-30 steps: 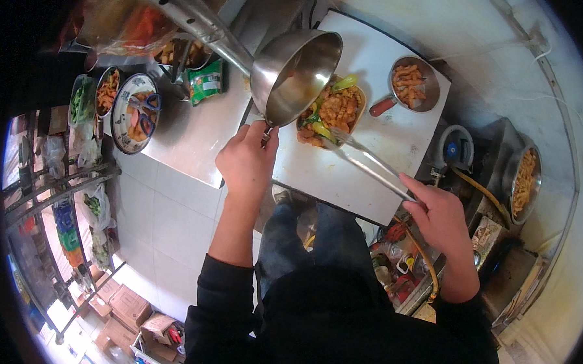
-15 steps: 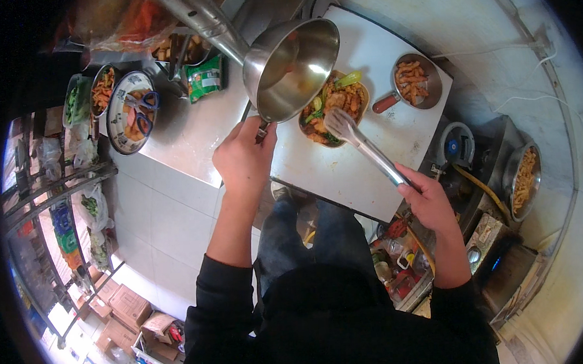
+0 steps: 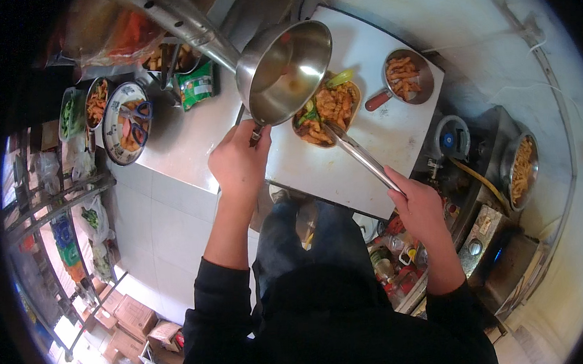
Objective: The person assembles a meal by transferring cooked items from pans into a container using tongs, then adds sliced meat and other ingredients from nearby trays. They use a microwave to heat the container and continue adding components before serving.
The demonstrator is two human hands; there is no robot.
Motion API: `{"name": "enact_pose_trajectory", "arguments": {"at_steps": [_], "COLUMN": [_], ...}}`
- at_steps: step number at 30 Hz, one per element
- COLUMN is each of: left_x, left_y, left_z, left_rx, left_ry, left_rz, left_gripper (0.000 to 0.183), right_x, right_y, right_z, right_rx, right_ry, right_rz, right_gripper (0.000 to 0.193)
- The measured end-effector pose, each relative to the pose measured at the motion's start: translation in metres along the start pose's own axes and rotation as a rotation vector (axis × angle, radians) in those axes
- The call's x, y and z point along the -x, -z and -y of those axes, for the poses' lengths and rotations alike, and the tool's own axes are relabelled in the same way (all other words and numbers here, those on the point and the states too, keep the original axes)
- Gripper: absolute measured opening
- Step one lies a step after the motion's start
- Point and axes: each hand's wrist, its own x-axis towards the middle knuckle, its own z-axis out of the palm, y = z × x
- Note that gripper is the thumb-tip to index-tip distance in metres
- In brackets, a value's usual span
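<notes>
A deep steel pan (image 3: 287,71) with a long metal handle is held tilted over the white tabletop by my left hand (image 3: 235,160), closed round its small side handle. A little brown liquid coats the pan's inside. My right hand (image 3: 417,202) is closed on metal tongs (image 3: 362,155). The tongs' tips reach into a bowl (image 3: 358,111) heaped with saucy browned pieces and green leaves. The pan's rim hides part of that bowl. Right of it sits a small pan (image 3: 428,78) with a red-brown handle, holding fried strips.
On the left counter are a patterned oval dish (image 3: 110,134) with blue-handled scissors (image 3: 144,110), a green packet (image 3: 197,85) and food containers. A gas burner (image 3: 454,138) and a bowl of fried strips (image 3: 530,171) stand at right. Cardboard boxes (image 3: 133,316) lie lower left.
The tongs have turned edge-on, and their tips have moved down and left into the food at the bowl's near side. The pan stays tilted in my left hand. The view has shifted slightly.
</notes>
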Motion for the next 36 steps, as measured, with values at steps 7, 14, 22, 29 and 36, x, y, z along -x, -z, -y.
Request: {"name": "enact_pose_trajectory", "arguments": {"at_steps": [7, 14, 22, 29, 36], "left_x": [0.005, 0.009, 0.008, 0.009, 0.006], "left_y": [0.0, -0.003, -0.003, -0.005, -0.003], "left_z": [0.003, 0.003, 0.004, 0.005, 0.004], "left_rx": [0.037, 0.025, 0.013, 0.019, 0.037], "left_ry": [0.038, 0.066, 0.062, 0.061, 0.074], "left_rz": [0.001, 0.01, 0.027, 0.025, 0.022], "left_gripper": [0.02, 0.017, 0.017, 0.017, 0.019], "right_x": [0.014, -0.03, -0.02, 0.01, 0.016], "right_y": [0.022, -0.003, 0.009, -0.009, -0.004], "right_z": [-0.007, -0.031, -0.034, -0.038, -0.016], "right_rx": [-0.23, 0.113, -0.307, -0.403, 0.016], "right_ry": [-0.029, -0.06, -0.068, -0.23, -0.104], "right_rz": [-0.148, -0.21, -0.226, -0.062, -0.087], "right_gripper": [0.053, 0.054, 0.05, 0.047, 0.05]}}
